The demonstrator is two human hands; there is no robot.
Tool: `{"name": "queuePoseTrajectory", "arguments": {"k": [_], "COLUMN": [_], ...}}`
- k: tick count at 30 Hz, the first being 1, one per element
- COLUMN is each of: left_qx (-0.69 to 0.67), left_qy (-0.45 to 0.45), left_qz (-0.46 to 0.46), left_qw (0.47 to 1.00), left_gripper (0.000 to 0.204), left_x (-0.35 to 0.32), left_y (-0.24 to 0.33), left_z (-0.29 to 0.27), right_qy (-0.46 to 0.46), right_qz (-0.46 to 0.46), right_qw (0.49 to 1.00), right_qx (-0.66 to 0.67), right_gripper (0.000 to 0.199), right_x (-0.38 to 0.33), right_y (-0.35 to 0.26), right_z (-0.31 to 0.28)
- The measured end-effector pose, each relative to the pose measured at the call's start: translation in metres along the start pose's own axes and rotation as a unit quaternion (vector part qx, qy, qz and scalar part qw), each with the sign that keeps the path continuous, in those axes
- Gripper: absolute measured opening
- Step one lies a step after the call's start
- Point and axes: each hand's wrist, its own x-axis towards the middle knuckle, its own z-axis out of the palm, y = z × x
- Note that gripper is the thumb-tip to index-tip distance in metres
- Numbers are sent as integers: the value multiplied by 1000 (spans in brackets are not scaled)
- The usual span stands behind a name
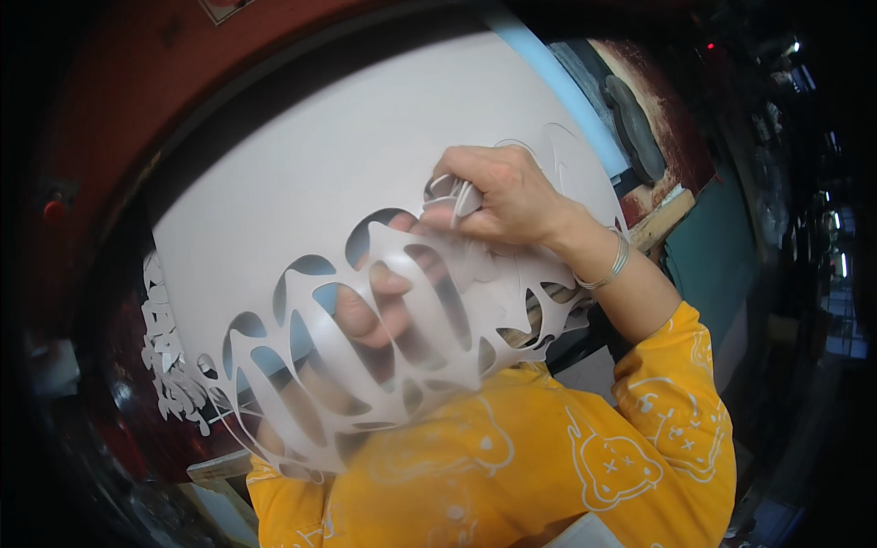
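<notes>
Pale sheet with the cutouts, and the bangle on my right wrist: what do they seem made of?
The pale sheet looks matte and flexible, perhaps synthetic leather or thin foam: it curves smoothly where cut. The bangle looks like polished metal, from its silvery glint.

Noted a red-brown painted frame (128, 100) arching across the upper left, with a small round red knob (55, 211) at far left. Logged a worn dark-red surface (682, 142) at upper right, rubbed pale in patches; just below, a wooden block (671, 215) and a dull green panel (717, 247). Recorded deep shade along the right edge, broken by blurred bright lights (842, 265) and one red light (711, 46).
</notes>
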Motion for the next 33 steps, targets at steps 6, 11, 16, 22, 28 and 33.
{"name": "queuePoseTrajectory", "arguments": {"k": [6,11,16,22,28,33], "left_qx": [30,15,21,71,58,-1], "left_qy": [-35,-16,-16,27,32,36], "left_qz": [-6,-5,-14,-28,-34,-12], "left_qw": [999,1000,1000,997,997,999], "left_gripper": [84,87,88,96,95,92], "left_x": [-2,0,-3,-2,-5,0], "left_y": [-6,-8,-6,-5,-4,-16], "left_z": [-4,-1,-3,-8,-4,2], "right_qy": [352,-122,-46,-114,-46,223], "right_qz": [163,166,246,315,293,104], "right_qw": [873,978,968,940,938,842], "right_qx": [297,43,18,66,178,480], "right_gripper": [28,48,45,38,39,28], "right_x": [2,-21,-45,-33,-58,-66], "right_y": [2,-36,-54,-43,-30,-8], "right_z": [-51,-54,-18,-25,-16,-71]}}
